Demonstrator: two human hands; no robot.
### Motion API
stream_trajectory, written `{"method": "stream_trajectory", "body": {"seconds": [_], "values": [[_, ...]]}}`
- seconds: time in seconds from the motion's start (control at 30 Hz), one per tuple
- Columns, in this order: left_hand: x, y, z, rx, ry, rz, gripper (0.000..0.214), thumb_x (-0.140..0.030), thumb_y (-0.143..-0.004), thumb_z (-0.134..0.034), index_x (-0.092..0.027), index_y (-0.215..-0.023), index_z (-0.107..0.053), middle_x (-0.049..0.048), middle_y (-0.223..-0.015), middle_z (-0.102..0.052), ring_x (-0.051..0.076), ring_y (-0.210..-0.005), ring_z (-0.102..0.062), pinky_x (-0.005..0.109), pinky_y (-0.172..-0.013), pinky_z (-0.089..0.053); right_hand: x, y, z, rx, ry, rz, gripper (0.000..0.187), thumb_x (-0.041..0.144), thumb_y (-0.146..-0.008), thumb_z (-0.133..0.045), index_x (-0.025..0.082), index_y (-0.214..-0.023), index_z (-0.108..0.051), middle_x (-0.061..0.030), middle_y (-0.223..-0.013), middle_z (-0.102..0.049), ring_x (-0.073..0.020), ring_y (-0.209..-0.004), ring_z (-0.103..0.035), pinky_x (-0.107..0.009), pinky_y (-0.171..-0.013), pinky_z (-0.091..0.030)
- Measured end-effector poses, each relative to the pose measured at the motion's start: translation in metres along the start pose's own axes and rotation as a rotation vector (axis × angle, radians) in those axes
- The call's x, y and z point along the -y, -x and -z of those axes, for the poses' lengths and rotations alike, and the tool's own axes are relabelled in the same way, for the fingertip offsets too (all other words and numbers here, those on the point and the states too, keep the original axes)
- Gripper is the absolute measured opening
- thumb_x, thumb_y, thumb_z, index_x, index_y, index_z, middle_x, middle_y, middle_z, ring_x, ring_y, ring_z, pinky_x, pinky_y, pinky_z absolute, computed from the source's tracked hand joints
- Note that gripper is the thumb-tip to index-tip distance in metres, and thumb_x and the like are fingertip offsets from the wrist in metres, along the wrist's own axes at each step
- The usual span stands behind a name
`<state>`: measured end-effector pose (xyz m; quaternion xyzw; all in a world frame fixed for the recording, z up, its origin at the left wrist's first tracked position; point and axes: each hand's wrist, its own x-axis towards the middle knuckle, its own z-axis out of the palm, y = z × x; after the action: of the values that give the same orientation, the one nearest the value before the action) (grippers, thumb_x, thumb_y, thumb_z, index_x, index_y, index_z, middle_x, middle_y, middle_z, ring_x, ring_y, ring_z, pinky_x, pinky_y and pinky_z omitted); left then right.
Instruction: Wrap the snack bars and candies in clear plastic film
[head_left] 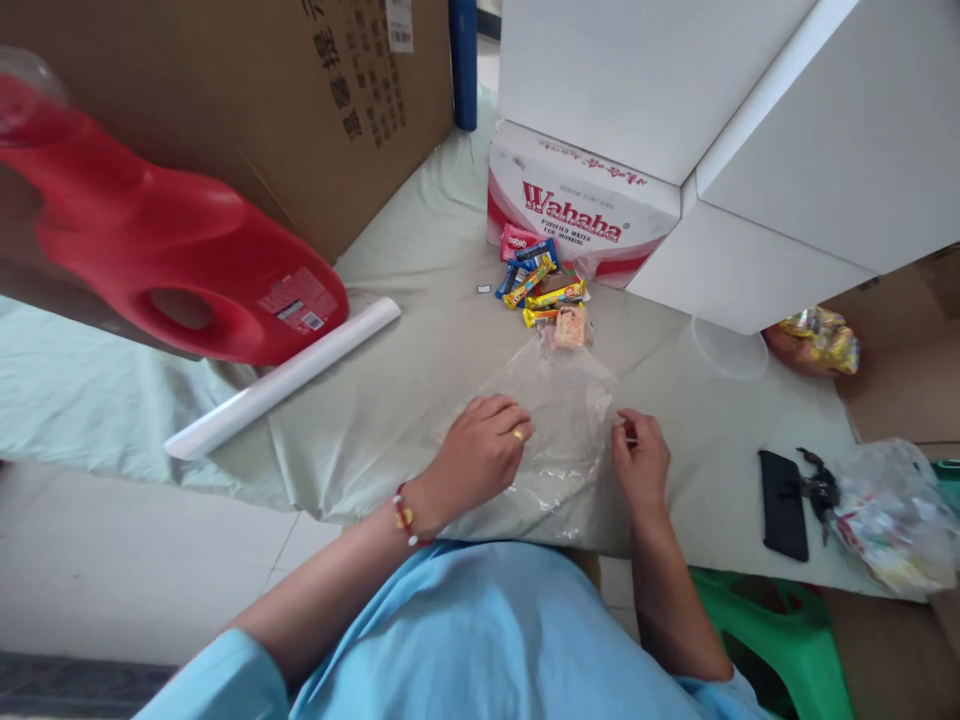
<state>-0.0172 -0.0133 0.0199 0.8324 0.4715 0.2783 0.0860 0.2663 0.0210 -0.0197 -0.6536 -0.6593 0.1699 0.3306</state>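
A clear plastic bag (pixel 562 430) lies spread flat on the cloth-covered table in front of me. My left hand (pixel 487 445), with a ring and a red bracelet, is closed at the bag's left side, its fingers curled together and the fingertips partly hidden. At the bag's right edge, my right hand (pixel 641 455) is closed in a pinch on the thin plastic. Just beyond the bag is a heap of small wrapped snacks: a pink packet (pixel 520 241), blue packets (pixel 536 252), yellow-wrapped bars (pixel 556 295) and a pale block in clear wrap (pixel 571 327).
A white Wahaha carton (pixel 581 205) stands behind the snacks, beside white boxes (pixel 645 80). Leftward are a large red jug (pixel 187 240), a white roll (pixel 285 378) and a brown carton (pixel 300 120). A black phone (pixel 782 505) and a filled plastic bag (pixel 892 520) lie right, above a green stool (pixel 787 630).
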Motion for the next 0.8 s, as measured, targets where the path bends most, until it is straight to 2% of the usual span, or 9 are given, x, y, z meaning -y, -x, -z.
{"method": "stream_trajectory", "body": {"seconds": [0.07,0.17,0.23,0.33,0.5,0.6,0.67,0.73,0.8], "values": [[0.007,-0.015,-0.013,0.100,-0.030,-0.018,0.028,-0.015,-0.101,-0.049,-0.018,-0.115,-0.074,0.0125,-0.127,-0.076,0.027,-0.127,-0.063,0.047,-0.104,-0.052,-0.015,-0.004,-0.004,0.029,0.022,-0.113,0.053,0.057,-0.094,-0.056,0.015,-0.123,-0.069,-0.0102,-0.095,-0.072,-0.0207,-0.068,-0.063,-0.038,-0.070,-0.054],[0.020,-0.023,-0.043,0.194,-0.049,0.016,0.036,-0.025,-0.106,-0.049,-0.018,-0.134,-0.069,0.0147,-0.152,-0.064,0.029,-0.149,-0.050,0.053,-0.123,-0.038,-0.025,-0.008,-0.010,0.196,-0.053,-0.178,0.063,0.058,-0.087,-0.063,0.016,-0.134,-0.064,-0.0047,-0.085,-0.072,-0.0207,-0.065,-0.062,-0.036,-0.069,-0.051],[0.027,-0.019,-0.061,0.229,-0.062,0.059,0.042,-0.033,-0.107,-0.049,-0.022,-0.146,-0.063,0.0136,-0.163,-0.053,0.029,-0.156,-0.042,0.059,-0.130,-0.026,-0.023,-0.008,-0.015,0.261,-0.144,-0.171,0.061,0.054,-0.083,-0.067,0.019,-0.133,-0.064,-0.0024,-0.083,-0.071,-0.0205,-0.069,-0.063,-0.035,-0.072,-0.052],[0.032,-0.006,-0.072,0.224,-0.104,0.162,0.051,-0.038,-0.109,-0.044,-0.023,-0.157,-0.053,0.0134,-0.170,-0.043,0.032,-0.160,-0.036,0.067,-0.131,-0.015,-0.019,-0.008,-0.019,0.238,-0.295,-0.212,0.052,0.051,-0.082,-0.067,0.018,-0.122,-0.067,-0.0009,-0.081,-0.068,-0.0182,-0.069,-0.062,-0.033,-0.070,-0.051],[0.025,0.013,-0.060,0.172,-0.140,0.347,0.054,-0.039,-0.111,-0.038,-0.018,-0.160,-0.048,0.0187,-0.170,-0.040,0.036,-0.158,-0.038,0.074,-0.127,-0.016,-0.031,-0.010,-0.011,0.052,-0.328,-0.313,0.047,0.055,-0.086,-0.064,0.018,-0.114,-0.066,0.0010,-0.074,-0.062,-0.0160,-0.063,-0.055,-0.029,-0.063,-0.047],[0.019,0.020,-0.049,0.138,-0.107,0.381,0.053,-0.038,-0.111,-0.037,-0.015,-0.156,-0.052,0.0206,-0.168,-0.045,0.036,-0.156,-0.042,0.071,-0.126,-0.024,-0.035,-0.008,-0.003,-0.062,-0.189,-0.239,0.046,0.052,-0.089,-0.063,0.017,-0.118,-0.066,-0.0050,-0.090,-0.068,-0.0164,-0.068,-0.057,-0.032,-0.067,-0.050],[0.017,0.021,-0.041,0.088,-0.098,0.357,0.049,-0.038,-0.110,-0.038,-0.017,-0.151,-0.057,0.0190,-0.165,-0.049,0.035,-0.157,-0.040,0.070,-0.128,-0.022,-0.030,-0.005,0.002,-0.123,-0.091,-0.138,0.041,0.050,-0.092,-0.061,0.017,-0.117,-0.068,-0.0090,-0.100,-0.070,-0.0184,-0.076,-0.062,-0.035,-0.073,-0.053],[0.021,0.018,-0.035,0.050,-0.105,0.321,0.047,-0.036,-0.110,-0.039,-0.020,-0.149,-0.060,0.0164,-0.163,-0.052,0.034,-0.158,-0.039,0.069,-0.130,-0.017,-0.020,-0.002,0.005,-0.094,-0.059,-0.032,0.035,0.048,-0.097,-0.057,0.019,-0.111,-0.071,-0.0096,-0.101,-0.071,-0.0204,-0.084,-0.065,-0.036,-0.077,-0.055],[0.030,0.014,-0.031,0.052,-0.124,0.321,0.047,-0.035,-0.110,-0.039,-0.022,-0.150,-0.060,0.0154,-0.165,-0.050,0.033,-0.159,-0.038,0.068,-0.131,-0.015,-0.009,-0.003,0.004,0.014,-0.087,0.052,0.032,0.048,-0.100,-0.056,0.021,-0.106,-0.073,-0.0082,-0.098,-0.072,-0.0209,-0.086,-0.067,-0.036,-0.078,-0.055]]}}
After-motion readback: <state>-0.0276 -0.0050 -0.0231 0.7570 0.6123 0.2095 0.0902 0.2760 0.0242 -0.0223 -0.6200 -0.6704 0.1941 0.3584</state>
